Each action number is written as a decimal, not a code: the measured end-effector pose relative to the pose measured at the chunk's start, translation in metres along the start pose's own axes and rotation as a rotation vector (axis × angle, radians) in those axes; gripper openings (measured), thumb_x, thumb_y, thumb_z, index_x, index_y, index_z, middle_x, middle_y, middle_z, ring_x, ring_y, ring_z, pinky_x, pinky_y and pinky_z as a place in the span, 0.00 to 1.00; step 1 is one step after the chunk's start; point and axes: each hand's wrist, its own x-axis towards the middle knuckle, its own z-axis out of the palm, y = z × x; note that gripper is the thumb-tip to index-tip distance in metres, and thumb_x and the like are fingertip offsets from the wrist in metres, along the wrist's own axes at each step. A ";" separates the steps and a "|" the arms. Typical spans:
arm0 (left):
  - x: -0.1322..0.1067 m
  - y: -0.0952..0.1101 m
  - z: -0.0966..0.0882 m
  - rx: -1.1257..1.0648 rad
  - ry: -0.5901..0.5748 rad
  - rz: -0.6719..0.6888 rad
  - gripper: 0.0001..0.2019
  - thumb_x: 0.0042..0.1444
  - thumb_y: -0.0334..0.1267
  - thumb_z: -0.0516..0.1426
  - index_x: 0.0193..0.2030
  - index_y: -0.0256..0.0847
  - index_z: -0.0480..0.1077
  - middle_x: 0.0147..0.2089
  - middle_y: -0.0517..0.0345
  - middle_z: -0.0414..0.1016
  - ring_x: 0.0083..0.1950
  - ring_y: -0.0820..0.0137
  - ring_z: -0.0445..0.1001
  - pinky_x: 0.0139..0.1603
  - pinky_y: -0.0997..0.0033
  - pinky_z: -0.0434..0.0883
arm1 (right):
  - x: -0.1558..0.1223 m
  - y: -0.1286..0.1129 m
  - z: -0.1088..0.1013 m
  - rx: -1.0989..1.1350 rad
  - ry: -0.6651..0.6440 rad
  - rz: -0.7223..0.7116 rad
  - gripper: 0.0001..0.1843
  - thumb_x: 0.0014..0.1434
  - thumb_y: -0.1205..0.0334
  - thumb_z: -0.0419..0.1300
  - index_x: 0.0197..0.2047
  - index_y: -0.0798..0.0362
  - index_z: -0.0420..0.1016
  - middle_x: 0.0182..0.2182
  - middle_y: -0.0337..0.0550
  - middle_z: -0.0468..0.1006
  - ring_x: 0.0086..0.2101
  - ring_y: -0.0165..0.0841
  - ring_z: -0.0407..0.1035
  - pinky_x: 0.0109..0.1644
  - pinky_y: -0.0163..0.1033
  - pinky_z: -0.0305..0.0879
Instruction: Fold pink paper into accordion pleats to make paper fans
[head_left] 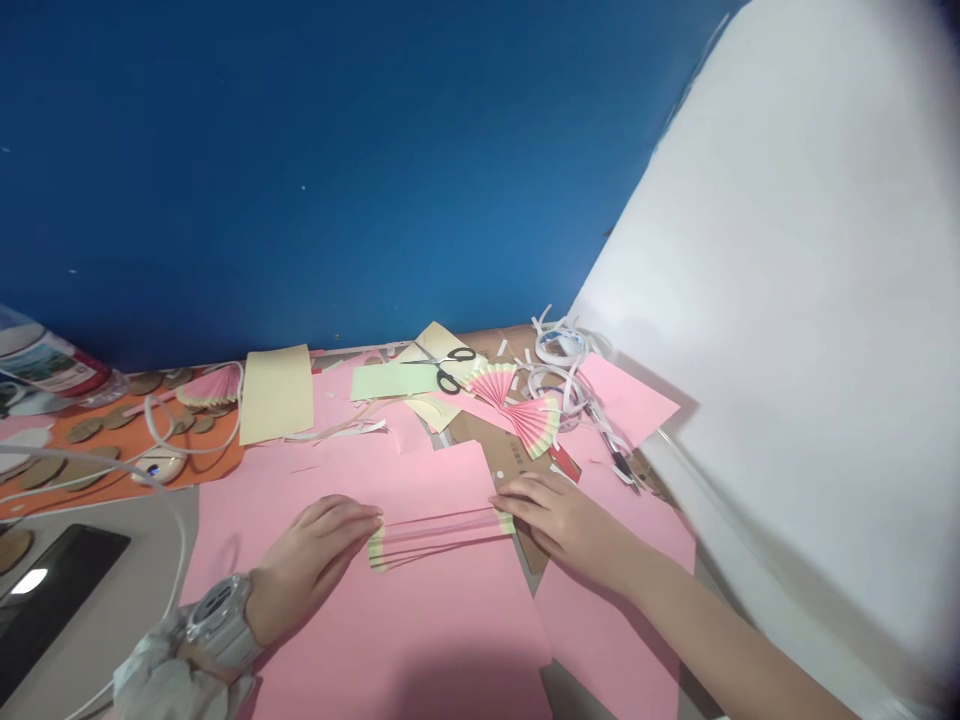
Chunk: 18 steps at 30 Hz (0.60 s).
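A pink paper strip with accordion folds and yellow-green ends lies across a large pink sheet. My left hand, a watch on its wrist, grips the strip's left end, fingers pressed together. At the other end, my right hand holds the strip between thumb and fingers; the thumb is mostly hidden. Behind the strip sits a pleated pink paper fan with yellow-green edging, spread into two wings. Scissors with black handles rest open near it on coloured paper.
A yellow sheet, a green paper piece and curled white strips lie toward the blue wall. A pen is at the right. On the left are a dark phone, a white cable and a bottle.
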 end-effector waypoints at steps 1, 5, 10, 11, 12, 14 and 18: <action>0.004 0.001 -0.002 -0.003 0.002 0.002 0.14 0.62 0.31 0.47 0.52 0.46 0.65 0.50 0.54 0.72 0.51 0.66 0.66 0.53 0.61 0.65 | 0.003 0.001 0.000 -0.005 0.008 -0.017 0.19 0.61 0.73 0.47 0.52 0.49 0.68 0.46 0.46 0.72 0.48 0.37 0.64 0.51 0.46 0.62; 0.020 0.002 -0.009 -0.022 -0.012 0.013 0.11 0.62 0.34 0.47 0.46 0.45 0.69 0.44 0.54 0.73 0.44 0.67 0.69 0.47 0.65 0.68 | 0.014 0.008 0.003 0.001 -0.011 -0.064 0.16 0.60 0.74 0.47 0.45 0.52 0.71 0.42 0.49 0.73 0.45 0.39 0.65 0.47 0.47 0.63; 0.024 0.003 -0.011 -0.081 0.007 0.022 0.17 0.57 0.29 0.48 0.50 0.48 0.69 0.44 0.53 0.71 0.45 0.65 0.69 0.46 0.63 0.69 | 0.021 0.008 0.006 0.095 -0.004 -0.015 0.13 0.58 0.74 0.48 0.41 0.54 0.70 0.39 0.49 0.73 0.42 0.39 0.65 0.46 0.47 0.60; 0.023 0.004 -0.011 -0.100 0.014 0.020 0.19 0.55 0.29 0.48 0.52 0.47 0.68 0.45 0.52 0.71 0.46 0.64 0.68 0.48 0.61 0.68 | 0.022 0.006 0.005 0.130 0.002 0.010 0.12 0.58 0.73 0.49 0.40 0.53 0.70 0.39 0.48 0.72 0.41 0.39 0.65 0.46 0.46 0.60; 0.022 0.005 -0.012 -0.120 0.016 0.013 0.21 0.53 0.29 0.49 0.53 0.47 0.66 0.46 0.52 0.70 0.48 0.63 0.68 0.49 0.60 0.68 | 0.022 0.004 0.003 0.169 0.008 0.042 0.10 0.57 0.73 0.50 0.40 0.53 0.69 0.39 0.47 0.72 0.41 0.38 0.65 0.46 0.45 0.60; 0.019 0.006 -0.013 -0.173 0.009 -0.015 0.22 0.51 0.30 0.52 0.54 0.46 0.65 0.48 0.51 0.69 0.50 0.62 0.67 0.52 0.59 0.68 | 0.022 0.000 0.000 0.255 0.018 0.121 0.08 0.57 0.71 0.52 0.39 0.53 0.68 0.39 0.46 0.72 0.40 0.37 0.65 0.44 0.42 0.62; 0.013 0.002 -0.016 -0.287 -0.011 -0.061 0.18 0.56 0.36 0.52 0.54 0.45 0.65 0.51 0.51 0.70 0.53 0.62 0.67 0.54 0.60 0.67 | 0.028 -0.006 -0.007 0.441 0.022 0.282 0.06 0.61 0.64 0.50 0.33 0.53 0.65 0.32 0.44 0.72 0.33 0.34 0.67 0.36 0.39 0.63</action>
